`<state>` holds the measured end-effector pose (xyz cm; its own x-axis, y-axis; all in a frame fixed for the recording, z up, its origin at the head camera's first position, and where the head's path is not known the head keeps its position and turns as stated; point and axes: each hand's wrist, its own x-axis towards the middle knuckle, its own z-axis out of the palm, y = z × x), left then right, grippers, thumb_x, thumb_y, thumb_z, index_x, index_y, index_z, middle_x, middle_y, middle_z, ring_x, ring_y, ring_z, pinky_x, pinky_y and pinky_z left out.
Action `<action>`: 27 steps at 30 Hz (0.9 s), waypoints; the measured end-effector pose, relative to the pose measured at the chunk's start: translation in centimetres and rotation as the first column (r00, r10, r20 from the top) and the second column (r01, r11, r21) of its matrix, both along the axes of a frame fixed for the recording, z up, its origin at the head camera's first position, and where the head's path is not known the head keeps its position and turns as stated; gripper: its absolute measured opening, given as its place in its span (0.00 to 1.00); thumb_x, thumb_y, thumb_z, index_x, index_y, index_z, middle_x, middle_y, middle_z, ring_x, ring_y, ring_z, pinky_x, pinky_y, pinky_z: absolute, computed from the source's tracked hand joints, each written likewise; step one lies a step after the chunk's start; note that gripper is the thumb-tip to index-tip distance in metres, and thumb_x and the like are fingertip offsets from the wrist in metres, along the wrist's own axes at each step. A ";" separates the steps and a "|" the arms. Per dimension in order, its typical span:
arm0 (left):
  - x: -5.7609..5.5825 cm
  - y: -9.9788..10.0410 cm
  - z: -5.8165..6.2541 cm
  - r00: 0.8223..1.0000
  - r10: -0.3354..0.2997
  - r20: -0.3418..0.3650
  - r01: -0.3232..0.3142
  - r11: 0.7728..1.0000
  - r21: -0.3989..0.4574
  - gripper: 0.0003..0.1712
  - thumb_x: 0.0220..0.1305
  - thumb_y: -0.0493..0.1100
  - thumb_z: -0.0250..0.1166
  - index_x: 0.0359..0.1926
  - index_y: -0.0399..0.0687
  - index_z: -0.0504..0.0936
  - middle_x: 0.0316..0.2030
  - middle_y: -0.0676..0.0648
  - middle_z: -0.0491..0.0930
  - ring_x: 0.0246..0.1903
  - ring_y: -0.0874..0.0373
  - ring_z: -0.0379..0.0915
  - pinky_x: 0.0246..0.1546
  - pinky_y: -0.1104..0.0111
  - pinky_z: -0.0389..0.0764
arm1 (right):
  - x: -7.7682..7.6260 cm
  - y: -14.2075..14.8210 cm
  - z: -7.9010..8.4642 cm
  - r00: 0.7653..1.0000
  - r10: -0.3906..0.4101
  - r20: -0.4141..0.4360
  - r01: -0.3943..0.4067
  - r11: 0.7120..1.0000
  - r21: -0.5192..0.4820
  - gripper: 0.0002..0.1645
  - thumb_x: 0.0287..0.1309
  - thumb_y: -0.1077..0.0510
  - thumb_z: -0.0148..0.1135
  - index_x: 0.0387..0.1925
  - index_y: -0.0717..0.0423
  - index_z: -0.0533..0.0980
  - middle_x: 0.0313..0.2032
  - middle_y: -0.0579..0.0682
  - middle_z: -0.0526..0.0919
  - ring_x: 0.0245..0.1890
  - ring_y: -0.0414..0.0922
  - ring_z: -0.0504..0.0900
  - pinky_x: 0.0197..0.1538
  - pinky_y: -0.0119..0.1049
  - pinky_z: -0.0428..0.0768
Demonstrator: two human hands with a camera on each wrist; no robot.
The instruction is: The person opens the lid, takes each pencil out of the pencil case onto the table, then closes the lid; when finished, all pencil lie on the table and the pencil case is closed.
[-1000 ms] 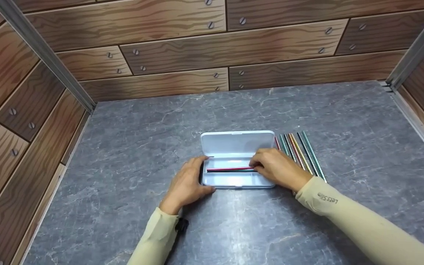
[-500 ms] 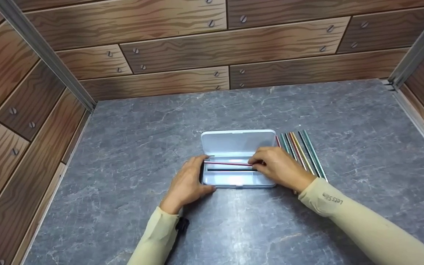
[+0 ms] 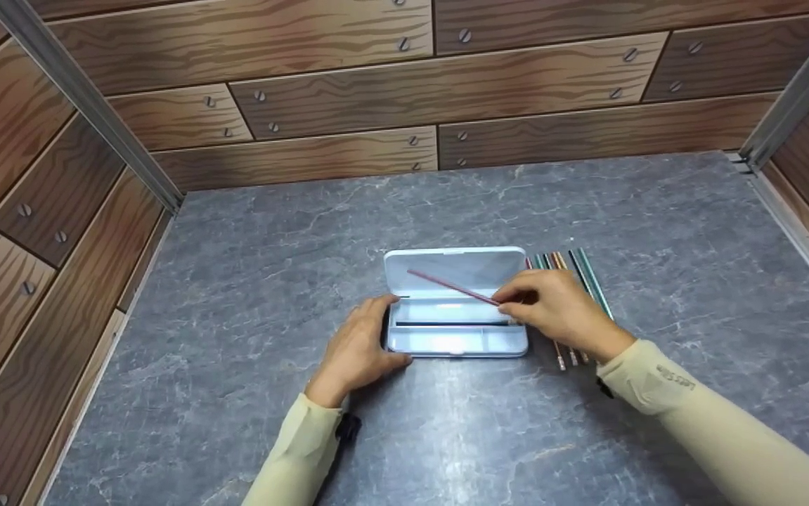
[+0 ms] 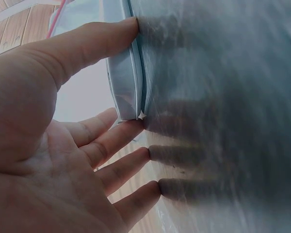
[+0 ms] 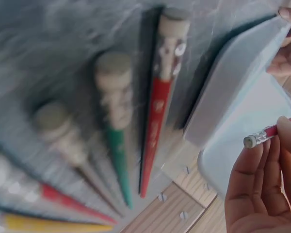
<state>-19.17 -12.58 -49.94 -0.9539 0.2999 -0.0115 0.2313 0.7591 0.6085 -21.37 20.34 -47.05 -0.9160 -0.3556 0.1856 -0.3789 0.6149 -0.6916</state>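
Note:
A translucent white pencil case (image 3: pixel 439 343) stands with its lid (image 3: pixel 439 263) raised. My left hand (image 3: pixel 355 344) holds its left end between the thumb at the front edge and the fingers at the back corner. In the left wrist view the fingertips reach down to the tabletop beside the case wall (image 4: pixel 123 82). My right hand (image 3: pixel 559 309) pinches a red pencil (image 3: pixel 446 283) near its eraser end, slanted above the case with the far end up over the lid. The right wrist view shows the eraser (image 5: pixel 250 141) by the fingertips. A dark pencil (image 3: pixel 446 324) lies in the case.
To the right of the case a row of several pencils (image 3: pixel 594 288) lies on the grey marbled table (image 3: pixel 292 232), partly hidden by my right hand. Close up, a red pencil (image 5: pixel 157 107) and a green one (image 5: pixel 116 141) show erasers. Wood-patterned walls (image 3: pixel 334 105) enclose the table.
The red pencil has been lifted out of the case and now tilts up across the lid. My right hand has moved right with it; the left hand has stayed in place.

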 end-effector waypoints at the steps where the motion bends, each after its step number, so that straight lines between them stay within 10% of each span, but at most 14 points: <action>1: 0.0 0.0 0.0 1.000 0.000 -0.001 0.000 1.000 0.000 0.54 0.54 0.43 0.87 0.80 0.42 0.72 0.72 0.36 0.79 0.72 0.37 0.76 0.74 0.42 0.79 | 0.1 0.4 0.1 1.000 -0.017 0.006 0.017 1.000 -0.012 0.10 0.63 0.65 0.80 0.45 0.53 0.94 0.41 0.50 0.96 0.41 0.41 0.89 0.47 0.29 0.87; 16: 0.0 0.1 0.0 1.000 0.007 0.010 -0.007 1.000 -0.010 0.54 0.56 0.43 0.87 0.80 0.43 0.71 0.71 0.37 0.79 0.72 0.38 0.77 0.73 0.42 0.79 | 1.0 6.5 1.1 0.963 -0.234 0.136 0.250 0.961 -0.115 0.15 0.67 0.59 0.79 0.53 0.58 0.92 0.48 0.61 0.95 0.37 0.30 0.85 0.41 0.23 0.85; 27: 0.0 0.1 -0.1 1.000 0.005 0.010 -0.005 1.000 -0.006 0.54 0.56 0.43 0.87 0.80 0.42 0.72 0.72 0.36 0.79 0.72 0.37 0.76 0.73 0.41 0.79 | 2.2 11.1 -0.5 0.911 -0.408 0.053 0.409 0.912 -0.013 0.14 0.66 0.60 0.80 0.50 0.63 0.92 0.46 0.64 0.95 0.34 0.19 0.79 0.39 0.16 0.77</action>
<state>-19.17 -12.51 -50.04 -0.9553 0.2946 -0.0232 0.2209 0.7641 0.6061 -19.20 31.42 -47.52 -0.9884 0.0558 0.1413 -0.0636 0.6924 -0.7187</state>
